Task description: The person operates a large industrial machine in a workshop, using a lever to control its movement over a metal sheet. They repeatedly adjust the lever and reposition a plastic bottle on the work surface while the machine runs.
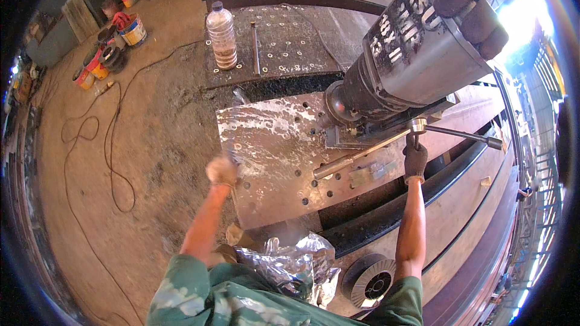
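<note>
A grey drilling machine [417, 54] with white stencilled marks stands tilted in the view on a steel plate [272, 190] with several round holes. My right hand [415, 158], in a dark glove, is closed around a handle below the machine's brass-coloured hub [417, 125]. From that hub a black lever [462, 134] reaches right. A long metal rod [356, 156] slants across the plate towards the hub. My left hand [222, 171] is over the plate's left edge, smeared by motion; its fingers and anything in them cannot be made out. A blurred, see-through streak [240, 95] shows beyond it.
A clear bottle [222, 36] and a metal bar [255, 48] stand out on the perforated surface beyond. Crumpled silver foil [302, 259] and a wire spool [370, 282] are close to me. Steel beams [465, 214] run right. Buckets [132, 30] and a cable [112, 139] are on the left floor.
</note>
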A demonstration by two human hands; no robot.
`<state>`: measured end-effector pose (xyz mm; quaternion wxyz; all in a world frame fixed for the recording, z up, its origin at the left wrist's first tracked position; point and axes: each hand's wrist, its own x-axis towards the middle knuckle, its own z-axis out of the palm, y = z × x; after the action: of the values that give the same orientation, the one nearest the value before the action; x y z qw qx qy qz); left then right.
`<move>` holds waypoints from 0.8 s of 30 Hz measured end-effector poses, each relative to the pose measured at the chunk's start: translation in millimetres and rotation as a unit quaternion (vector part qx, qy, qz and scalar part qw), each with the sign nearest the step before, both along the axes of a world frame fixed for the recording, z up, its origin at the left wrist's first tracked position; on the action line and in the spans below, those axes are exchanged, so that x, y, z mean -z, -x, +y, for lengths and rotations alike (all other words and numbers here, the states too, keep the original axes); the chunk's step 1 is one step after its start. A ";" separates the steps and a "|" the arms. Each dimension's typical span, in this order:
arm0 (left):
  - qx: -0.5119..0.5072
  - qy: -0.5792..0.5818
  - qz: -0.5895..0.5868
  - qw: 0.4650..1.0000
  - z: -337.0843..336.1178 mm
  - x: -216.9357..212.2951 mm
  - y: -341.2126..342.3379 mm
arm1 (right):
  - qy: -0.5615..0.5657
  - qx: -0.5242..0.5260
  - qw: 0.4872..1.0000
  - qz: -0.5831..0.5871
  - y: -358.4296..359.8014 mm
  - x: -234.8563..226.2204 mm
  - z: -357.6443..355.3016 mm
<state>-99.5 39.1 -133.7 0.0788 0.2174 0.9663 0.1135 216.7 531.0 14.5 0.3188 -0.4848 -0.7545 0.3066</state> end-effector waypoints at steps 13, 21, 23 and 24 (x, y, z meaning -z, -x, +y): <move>-0.041 -0.090 -0.028 0.995 13.6 0.4 -112.5 | -0.025 -0.009 0.988 -0.150 -1.8 -6.1 4.2; 0.012 -0.167 0.127 0.978 37.7 -151.1 -35.7 | -0.147 -0.025 0.940 -0.306 -8.2 -63.9 9.2; 0.064 -0.356 0.239 0.901 82.4 -288.6 -16.9 | -0.205 -0.014 0.931 -0.301 -25.2 -82.0 19.5; 0.097 -0.378 0.301 0.870 106.1 -345.2 -9.1 | -0.227 -0.008 0.927 -0.298 -36.4 -94.3 22.1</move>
<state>-90.3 145.2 211.5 -0.2934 0.3471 0.8003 0.3910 253.0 553.1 108.8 0.1781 -0.4626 -0.8680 -0.0288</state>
